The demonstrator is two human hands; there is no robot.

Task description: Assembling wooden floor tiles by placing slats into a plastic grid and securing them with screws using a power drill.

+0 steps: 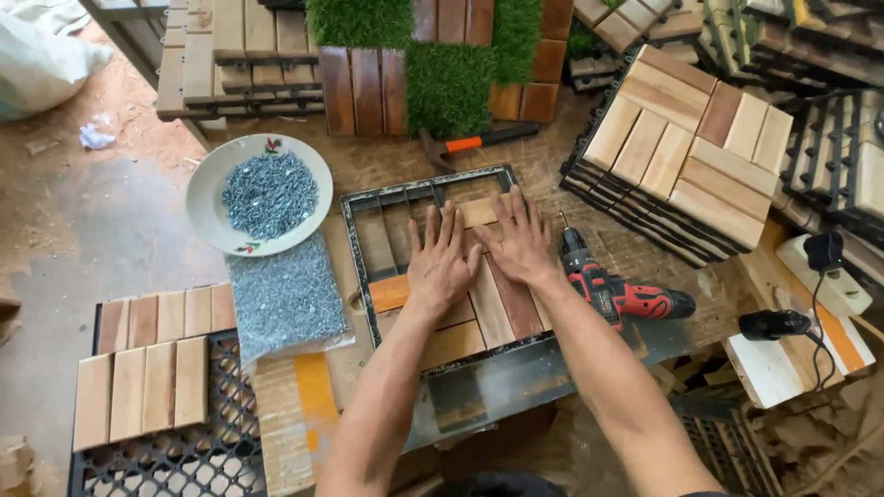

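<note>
Nearby, plate [204, 221] of screws [269, 191]

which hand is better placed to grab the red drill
The right hand, probably. Both hands lie flat on the wooden slats in the black frame, but the red drill lies just right of that frame, beside the right wrist. The left hand would have to cross over the right.

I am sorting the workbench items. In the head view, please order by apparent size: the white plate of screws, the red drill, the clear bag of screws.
1. white plate of screws and clear bag of screws: they look alike, so no ranking
2. red drill, smallest
</note>
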